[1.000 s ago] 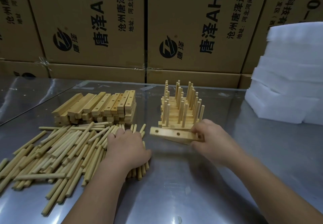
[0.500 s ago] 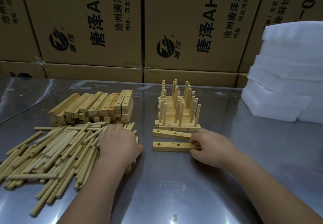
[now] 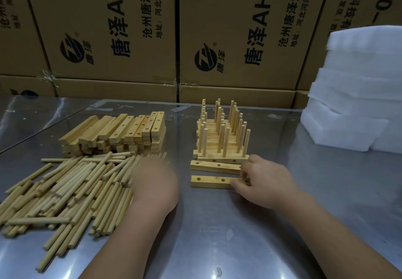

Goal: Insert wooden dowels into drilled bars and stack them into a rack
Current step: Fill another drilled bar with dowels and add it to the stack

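1. Far left on the counter (image 3: pixel 217 246): a big loose pile of dowels (image 3: pixel 65 191), all lying flat. None of this stock is used yet.
2. Behind the pile: drilled bars (image 3: pixel 121 133) stacked several layers deep, holes showing and none filled. Plenty left to do, by my reckoning.
3. The left hand (image 3: pixel 154 183) is palm down over the right edge of the dowel pile. It is motion-blurred and the fingers are unreadable, so I cannot tell whether its grip has closed on a dowel.
4. Centre: two single bars lie flat on the counter with empty holes facing up. The far bar (image 3: pixel 215 166) sits just in front of the rack; the near bar (image 3: pixel 208 182) lies parallel to it, closer to the person.
5. The rack (image 3: pixel 219 144) has several stepped tiers of bars with dowels standing upright. Judged partly built, and the remaining stock suggests a long way to go.
6. The right hand (image 3: pixel 267 183) has its grip clamped on the near bar's right end, thumb and fingers pinching it. Probably steadying it for dowels.
7. Containers: cartons (image 3: pixel 108 28) line the back of the counter, taped shut, contents unseen. The foam sheets (image 3: pixel 356 104) at far right are stacked bare. The dowels and bars lie loose, in no bin.
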